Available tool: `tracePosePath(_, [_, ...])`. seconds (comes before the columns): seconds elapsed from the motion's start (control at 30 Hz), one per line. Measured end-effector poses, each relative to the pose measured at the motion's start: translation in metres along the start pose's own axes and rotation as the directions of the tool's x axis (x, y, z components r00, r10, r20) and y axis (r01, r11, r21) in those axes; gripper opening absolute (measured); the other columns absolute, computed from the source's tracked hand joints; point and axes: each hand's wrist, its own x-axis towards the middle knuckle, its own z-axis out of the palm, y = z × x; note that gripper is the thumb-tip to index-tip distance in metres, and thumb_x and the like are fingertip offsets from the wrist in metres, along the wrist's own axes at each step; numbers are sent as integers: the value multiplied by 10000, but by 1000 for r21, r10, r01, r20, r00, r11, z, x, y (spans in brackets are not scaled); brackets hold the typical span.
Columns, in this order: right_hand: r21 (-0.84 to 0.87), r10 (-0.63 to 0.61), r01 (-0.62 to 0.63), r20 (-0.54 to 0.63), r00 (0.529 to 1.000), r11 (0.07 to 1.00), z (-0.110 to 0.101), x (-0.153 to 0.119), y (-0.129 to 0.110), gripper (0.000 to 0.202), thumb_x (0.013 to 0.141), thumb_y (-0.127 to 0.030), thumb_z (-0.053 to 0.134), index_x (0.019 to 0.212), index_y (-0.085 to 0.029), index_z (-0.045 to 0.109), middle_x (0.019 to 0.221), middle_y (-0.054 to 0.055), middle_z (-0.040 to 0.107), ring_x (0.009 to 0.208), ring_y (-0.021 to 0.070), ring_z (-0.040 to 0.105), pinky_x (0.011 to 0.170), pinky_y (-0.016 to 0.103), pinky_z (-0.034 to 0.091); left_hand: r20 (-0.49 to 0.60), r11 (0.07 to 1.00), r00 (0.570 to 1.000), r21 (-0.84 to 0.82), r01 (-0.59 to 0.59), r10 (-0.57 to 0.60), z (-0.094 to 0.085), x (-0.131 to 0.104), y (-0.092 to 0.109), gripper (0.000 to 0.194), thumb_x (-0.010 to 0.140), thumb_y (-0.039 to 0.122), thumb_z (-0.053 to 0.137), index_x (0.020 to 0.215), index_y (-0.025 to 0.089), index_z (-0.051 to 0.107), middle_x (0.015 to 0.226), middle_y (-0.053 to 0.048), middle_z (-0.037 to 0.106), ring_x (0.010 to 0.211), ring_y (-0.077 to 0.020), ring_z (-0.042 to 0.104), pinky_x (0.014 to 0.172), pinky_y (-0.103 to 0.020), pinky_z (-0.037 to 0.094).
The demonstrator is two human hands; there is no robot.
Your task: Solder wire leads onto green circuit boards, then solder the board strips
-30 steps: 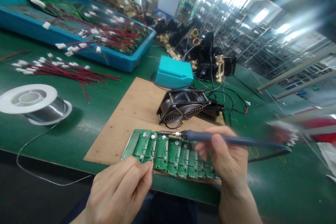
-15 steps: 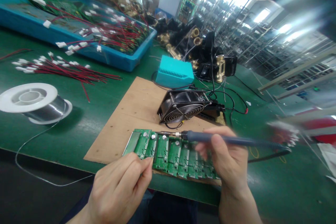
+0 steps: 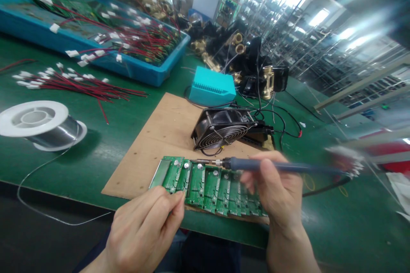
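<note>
My right hand (image 3: 277,185) is closed round the blue handle of a soldering iron (image 3: 253,164), which points left. Its metal tip lies at the upper edge of the green circuit boards (image 3: 209,185), close to the small round silver parts; whether it touches cannot be made out. The boards overlap in a row along the near edge of a brown board (image 3: 134,166). My left hand (image 3: 149,222) is closed, thumb and finger pinched together at the lower edge of the boards on the left. What the pinch holds, if anything, is hidden.
At left stands a white spool of solder wire (image 3: 45,126), its loose end hanging past the table edge. Behind lie red wires with white connectors (image 3: 73,83) and a blue tray (image 3: 153,74). A black fan (image 3: 221,130) and a teal box (image 3: 213,85) stand beyond the boards.
Almost nothing differs. The whole view has shifted very slightly, and both hands keep their places by the boards, the right still on the soldering iron.
</note>
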Motion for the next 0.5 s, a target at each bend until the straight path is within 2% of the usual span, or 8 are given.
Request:
tracePosePath(0.33, [26, 48, -49, 36, 998, 998, 1, 2, 0, 199, 952, -377, 652, 929, -180, 660, 605, 3, 711, 452, 97, 614, 397, 150, 462, 27, 999, 1000, -40, 5, -4, 1, -1, -3, 161, 946, 103, 579, 802, 174, 588, 570, 57, 560, 497, -75, 554, 566, -220, 405])
tracePosePath(0.5, [48, 78, -76, -39, 996, 996, 8, -2, -5, 209, 929, -388, 684, 903, -181, 664, 585, -7, 695, 447, 80, 589, 414, 138, 445, 7, 1000, 1000, -11, -15, 15, 3, -2, -3, 159, 945, 99, 585, 808, 179, 569, 573, 56, 557, 517, -78, 566, 574, -220, 400])
